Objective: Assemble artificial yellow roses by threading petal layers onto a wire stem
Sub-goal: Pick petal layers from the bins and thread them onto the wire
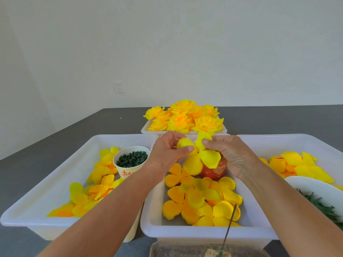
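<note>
Light: bright, even, soft daylight
Shadows: faint
Glare: mild on trays [55, 182]
Edges: wide-angle bending
Focus: slightly soft overall

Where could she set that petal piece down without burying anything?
Bare floor shows in the left tray between the green-bead cup and its near rim, and along the middle tray's front edge. The far tray is heaped with finished roses.

Two bare forearms, sleeveless, no rings, watch or gloves.
</note>
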`<action>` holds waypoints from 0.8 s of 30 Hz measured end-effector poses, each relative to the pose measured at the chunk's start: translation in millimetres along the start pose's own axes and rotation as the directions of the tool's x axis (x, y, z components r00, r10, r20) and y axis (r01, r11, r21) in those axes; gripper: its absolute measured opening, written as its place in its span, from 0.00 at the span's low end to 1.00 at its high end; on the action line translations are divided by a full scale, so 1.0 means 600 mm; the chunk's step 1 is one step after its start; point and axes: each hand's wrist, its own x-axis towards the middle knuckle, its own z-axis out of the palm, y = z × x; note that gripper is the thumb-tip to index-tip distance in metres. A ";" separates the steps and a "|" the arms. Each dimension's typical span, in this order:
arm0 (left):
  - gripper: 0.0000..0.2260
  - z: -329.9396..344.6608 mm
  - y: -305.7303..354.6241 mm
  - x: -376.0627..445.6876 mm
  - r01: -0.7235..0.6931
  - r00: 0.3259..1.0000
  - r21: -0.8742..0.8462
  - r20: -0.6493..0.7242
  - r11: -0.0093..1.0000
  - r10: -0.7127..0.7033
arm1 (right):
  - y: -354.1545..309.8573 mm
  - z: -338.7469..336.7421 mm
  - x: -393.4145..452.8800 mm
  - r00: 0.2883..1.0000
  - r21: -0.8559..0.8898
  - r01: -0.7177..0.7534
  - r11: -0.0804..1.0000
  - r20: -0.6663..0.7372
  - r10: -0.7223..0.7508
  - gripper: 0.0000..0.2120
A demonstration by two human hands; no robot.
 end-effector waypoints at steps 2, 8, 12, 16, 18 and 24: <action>0.12 0.000 -0.002 0.004 -0.063 0.990 0.110 -0.118 0.992 0.076 | 0.004 0.002 -0.002 0.999 -0.073 0.039 0.997 -0.010 -0.040 0.14; 0.12 0.005 0.003 -0.002 -0.182 0.977 0.135 -0.085 0.974 0.194 | 0.008 0.006 -0.009 0.961 -0.182 0.274 0.944 0.025 -0.274 0.12; 0.14 0.009 0.002 -0.005 -0.063 0.998 0.209 0.019 0.976 0.060 | 0.009 0.012 -0.014 0.911 -0.308 0.413 0.857 0.142 -0.388 0.16; 0.14 0.006 0.007 -0.003 0.030 0.998 0.081 0.043 0.996 -0.034 | 0.007 0.012 -0.016 0.869 -0.339 0.494 0.801 0.150 -0.472 0.21; 0.12 0.005 0.010 -0.005 0.093 0.993 0.027 0.071 0.995 -0.095 | 0.008 0.013 -0.016 0.851 -0.352 0.522 0.777 0.155 -0.502 0.23; 0.07 0.003 0.013 -0.008 0.201 0.967 -0.026 0.167 0.979 -0.194 | 0.015 0.015 -0.017 0.811 -0.517 0.562 0.646 0.188 -0.554 0.20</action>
